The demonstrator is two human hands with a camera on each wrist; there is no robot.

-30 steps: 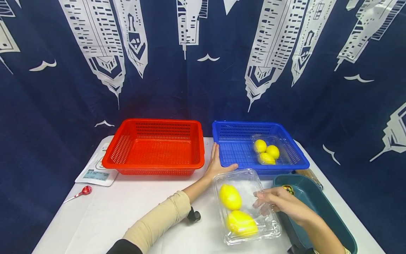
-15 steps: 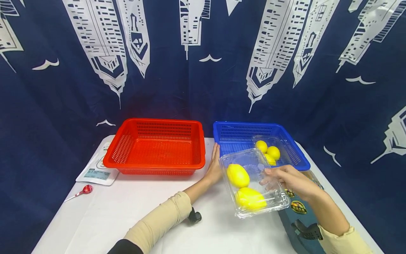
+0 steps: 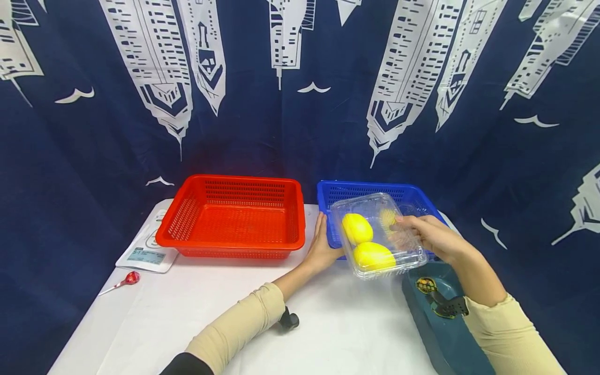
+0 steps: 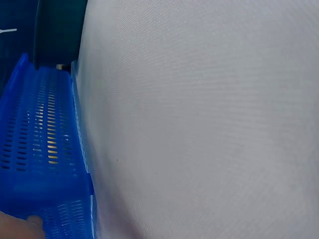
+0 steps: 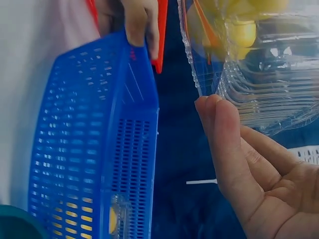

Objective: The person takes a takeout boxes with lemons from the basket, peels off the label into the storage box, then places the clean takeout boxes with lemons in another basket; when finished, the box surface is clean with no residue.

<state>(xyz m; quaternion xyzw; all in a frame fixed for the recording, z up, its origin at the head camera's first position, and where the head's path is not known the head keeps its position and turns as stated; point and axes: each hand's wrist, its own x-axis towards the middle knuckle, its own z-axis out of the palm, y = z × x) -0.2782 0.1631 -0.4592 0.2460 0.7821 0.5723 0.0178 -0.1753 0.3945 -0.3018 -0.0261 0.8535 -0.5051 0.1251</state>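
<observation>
A clear clamshell box point(image 3: 377, 237) of lemons point(image 3: 372, 256) was held above the blue basket point(image 3: 334, 194) in the right hand's point(image 3: 428, 237) curled grip; the basket's corner was steadied by the flat left hand point(image 3: 322, 245).

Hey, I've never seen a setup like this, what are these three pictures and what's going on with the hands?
A person wears three cameras: one on the head, one on each wrist. From the head, a white table bears a red slotted plastic basket and a blue slotted plastic basket. The right hand holds a clear plastic clamshell box of yellow lemons over the blue basket; the left hand rests against that basket's side. The wrist views show the same basket and box close up.
</observation>
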